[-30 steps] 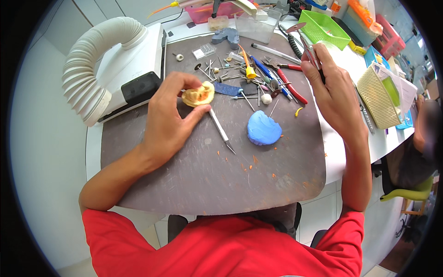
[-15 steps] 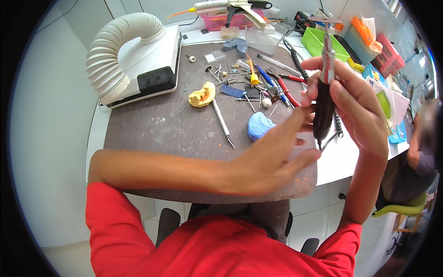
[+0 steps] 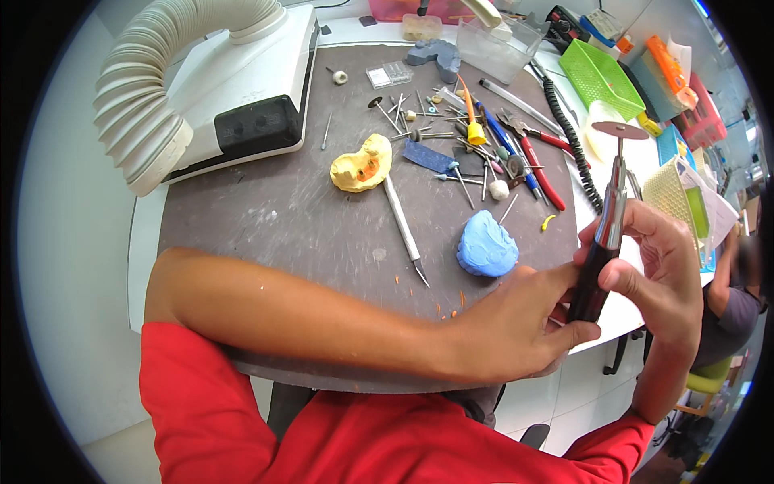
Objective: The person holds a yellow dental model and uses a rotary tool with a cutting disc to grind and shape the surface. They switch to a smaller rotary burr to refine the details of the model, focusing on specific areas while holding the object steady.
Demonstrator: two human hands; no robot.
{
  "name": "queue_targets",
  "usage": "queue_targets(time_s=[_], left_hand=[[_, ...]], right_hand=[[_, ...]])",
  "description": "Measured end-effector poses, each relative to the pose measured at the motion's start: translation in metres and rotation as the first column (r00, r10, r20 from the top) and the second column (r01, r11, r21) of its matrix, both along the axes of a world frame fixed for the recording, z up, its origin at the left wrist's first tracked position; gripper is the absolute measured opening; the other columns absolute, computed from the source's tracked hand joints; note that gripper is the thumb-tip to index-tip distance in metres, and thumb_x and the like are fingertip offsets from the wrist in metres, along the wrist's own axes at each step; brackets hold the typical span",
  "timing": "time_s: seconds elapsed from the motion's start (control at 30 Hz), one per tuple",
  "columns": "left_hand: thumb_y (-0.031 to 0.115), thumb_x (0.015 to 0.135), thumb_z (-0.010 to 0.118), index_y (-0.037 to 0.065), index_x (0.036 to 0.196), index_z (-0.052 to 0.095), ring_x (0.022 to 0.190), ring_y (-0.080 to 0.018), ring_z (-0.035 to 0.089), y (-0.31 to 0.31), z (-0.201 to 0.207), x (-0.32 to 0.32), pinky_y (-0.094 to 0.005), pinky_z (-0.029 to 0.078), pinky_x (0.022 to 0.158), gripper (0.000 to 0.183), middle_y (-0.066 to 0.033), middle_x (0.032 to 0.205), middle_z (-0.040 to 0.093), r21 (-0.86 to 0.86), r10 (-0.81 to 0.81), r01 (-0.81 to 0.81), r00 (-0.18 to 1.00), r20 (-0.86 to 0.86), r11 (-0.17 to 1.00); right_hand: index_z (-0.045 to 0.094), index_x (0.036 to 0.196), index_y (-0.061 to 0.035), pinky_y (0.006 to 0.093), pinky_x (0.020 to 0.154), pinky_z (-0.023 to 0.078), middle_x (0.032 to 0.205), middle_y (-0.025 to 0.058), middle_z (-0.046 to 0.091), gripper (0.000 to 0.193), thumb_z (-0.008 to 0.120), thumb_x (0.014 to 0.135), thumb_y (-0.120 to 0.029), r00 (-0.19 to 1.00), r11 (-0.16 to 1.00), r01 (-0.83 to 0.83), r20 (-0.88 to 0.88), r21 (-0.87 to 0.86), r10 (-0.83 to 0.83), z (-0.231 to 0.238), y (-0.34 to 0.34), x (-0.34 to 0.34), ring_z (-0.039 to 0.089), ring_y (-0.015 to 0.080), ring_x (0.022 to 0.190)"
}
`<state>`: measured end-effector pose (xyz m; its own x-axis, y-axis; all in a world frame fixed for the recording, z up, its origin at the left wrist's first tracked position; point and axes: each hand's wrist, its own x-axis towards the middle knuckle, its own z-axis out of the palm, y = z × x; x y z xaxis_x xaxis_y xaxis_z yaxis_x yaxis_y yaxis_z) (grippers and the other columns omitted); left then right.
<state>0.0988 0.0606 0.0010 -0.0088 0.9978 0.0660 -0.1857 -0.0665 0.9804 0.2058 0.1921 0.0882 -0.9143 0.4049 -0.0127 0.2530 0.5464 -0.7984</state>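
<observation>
1. The rotary handpiece [image 3: 592, 282] is raised above the right edge of the brown mat [image 3: 242, 218], tilted slightly, its thin disc [image 3: 619, 130] uppermost.
2. The right hand [image 3: 667, 262] pinches the dark handle between thumb and curled fingers.
3. The left hand [image 3: 524, 319] reaches across, thumb and fingers closed around the handle's lower end; its fingers are partly hidden, so how firmly they grip is unclear.
4. On the mat, a yellow dental cast [image 3: 351, 171] touches the white-handled knife [image 3: 401, 226].
5. Blue putty [image 3: 486, 246] lies near the left hand, beyond it.
</observation>
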Motion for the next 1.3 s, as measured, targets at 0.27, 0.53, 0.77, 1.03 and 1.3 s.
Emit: queue_targets(time_s=[0.27, 0.53, 0.77, 1.03, 1.3], left_hand=[[0.017, 0.085, 0.069, -0.002, 0.107, 0.051, 0.065, -0.0297, 0.065, 0.001, 0.000, -0.002, -0.0391, 0.050, 0.062, 0.034, -0.0169, 0.072, 0.064, 0.020, 0.127, -0.127, 0.992, -0.003, 0.992], [0.020, 0.090, 0.067, -0.002, 0.112, 0.052, 0.087, -0.0225, 0.066, 0.009, -0.005, -0.001, -0.0352, 0.053, 0.078, 0.035, -0.0142, 0.094, 0.065, -0.089, 0.051, -0.045, 0.997, 0.063, 0.995], [0.022, 0.091, 0.067, -0.003, 0.110, 0.053, 0.095, -0.0222, 0.066, 0.006, -0.002, -0.004, -0.0354, 0.054, 0.083, 0.035, -0.0145, 0.099, 0.064, -0.092, 0.046, -0.038, 0.996, 0.082, 0.995], [0.023, 0.090, 0.068, -0.001, 0.111, 0.053, 0.088, -0.0225, 0.064, 0.004, -0.007, -0.002, -0.0361, 0.050, 0.079, 0.035, -0.0142, 0.096, 0.063, -0.058, 0.052, -0.051, 0.998, 0.025, 0.997], [0.017, 0.088, 0.068, -0.006, 0.102, 0.049, 0.060, -0.0375, 0.062, 0.009, -0.017, 0.007, -0.0424, 0.046, 0.055, 0.033, -0.0216, 0.066, 0.060, 0.216, 0.201, -0.185, 0.978, -0.052, 0.959]], right_hand=[[0.062, 0.082, 0.0011, 0.0269, 0.073, 0.044, 0.075, 0.0059, 0.061, 0.038, 0.084, 0.071, -0.028, 0.985, 0.972, 0.157, -0.103, 0.176, -0.141, -0.015, -0.008, -0.008, 0.058, 0.0141, 0.075], [0.063, 0.092, 0.0024, 0.0239, 0.077, 0.046, 0.084, 0.0051, 0.063, 0.049, 0.069, 0.087, -0.046, 0.978, 0.971, 0.168, -0.093, -0.170, -0.186, -0.027, 0.016, -0.026, 0.059, 0.0090, 0.081], [0.062, 0.097, 0.0003, 0.0249, 0.074, 0.051, 0.090, 0.0077, 0.065, 0.022, 0.059, 0.095, -0.022, 0.994, 0.903, 0.023, -0.089, -0.429, -0.067, -0.024, 0.032, -0.061, 0.064, 0.0124, 0.079], [0.063, 0.103, 0.0018, 0.0249, 0.077, 0.051, 0.085, 0.0076, 0.067, 0.025, 0.059, 0.094, -0.021, 0.979, 0.692, -0.043, -0.168, -0.720, -0.115, -0.029, 0.034, -0.072, 0.066, 0.0119, 0.081], [0.065, 0.105, 0.0008, 0.0240, 0.073, 0.048, 0.092, 0.0044, 0.066, 0.025, 0.065, 0.091, -0.019, 0.826, 0.877, -0.017, -0.501, -0.480, -0.258, -0.025, 0.061, -0.083, 0.060, 0.0087, 0.077]])
